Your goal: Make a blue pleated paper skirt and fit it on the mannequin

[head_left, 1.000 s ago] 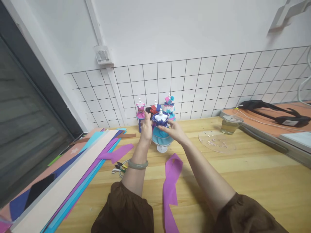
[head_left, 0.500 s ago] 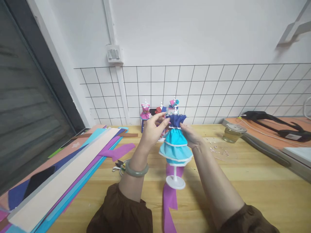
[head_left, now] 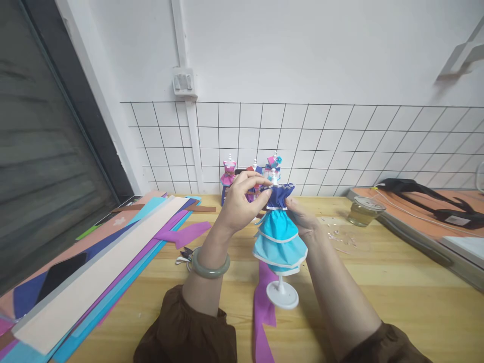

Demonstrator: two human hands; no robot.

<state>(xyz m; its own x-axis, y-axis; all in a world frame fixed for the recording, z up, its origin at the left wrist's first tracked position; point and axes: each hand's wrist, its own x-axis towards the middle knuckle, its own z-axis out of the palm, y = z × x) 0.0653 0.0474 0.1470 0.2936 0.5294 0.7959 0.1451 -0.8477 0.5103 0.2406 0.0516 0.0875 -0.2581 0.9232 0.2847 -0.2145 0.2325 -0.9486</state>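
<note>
A small white mannequin on a round white stand (head_left: 282, 295) wears a tiered light-blue dress (head_left: 280, 247) with white trim and a gathered dark-blue top (head_left: 279, 197). My left hand (head_left: 245, 199) is closed at the left edge of the dark-blue top, thumb and fingers pinching there. On the right side of the top, my right hand (head_left: 301, 216) is closed round the back, its fingers partly hidden by the dress. The mannequin leans slightly, its base toward me. Beneath it a purple strip (head_left: 263, 302) lies on the table.
Layered fabric strips (head_left: 102, 267) and a black phone (head_left: 62, 277) lie at left, near small scissors (head_left: 186, 255). Behind stand dressed mannequins (head_left: 229, 172). At right are small bits (head_left: 335, 235), a lidded glass cup (head_left: 365, 210) and a black strap (head_left: 427, 197).
The mannequin has come a little nearer and to the right, with its base swung toward me. Both hands have moved slightly with it.
</note>
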